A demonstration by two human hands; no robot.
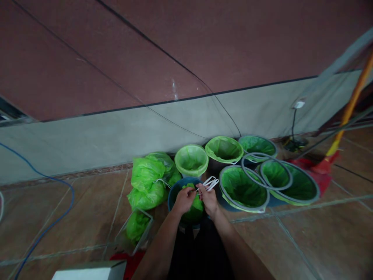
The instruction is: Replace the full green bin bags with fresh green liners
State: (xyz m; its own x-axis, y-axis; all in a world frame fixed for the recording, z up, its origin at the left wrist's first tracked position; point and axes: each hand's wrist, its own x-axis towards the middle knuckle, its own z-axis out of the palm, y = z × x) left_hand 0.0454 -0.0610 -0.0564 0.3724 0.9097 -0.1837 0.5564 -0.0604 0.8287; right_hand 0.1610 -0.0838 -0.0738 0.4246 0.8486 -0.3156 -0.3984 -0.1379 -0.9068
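Note:
Both hands are close together over a dark blue bin (172, 194) in front of me. A green trash bag (194, 212) sits inside that bin, its top gathered under my fingers. My left hand (185, 199) is closed on the bag's gathered neck. White drawstrings (212, 182) loop out of my right hand (208, 198), whose fingers are pinched on them. Just beyond stands a bin with a light green liner (191, 159). Left of the bin lie full green bags (148, 179), one with a white tie.
Several lined bins stand to the right, including a large one (244, 188) with loose grey rings (266, 171) across them. A clear container (142, 229) is front left. A red broom (323, 167) leans far right; a blue hose (70, 202) crosses the left floor.

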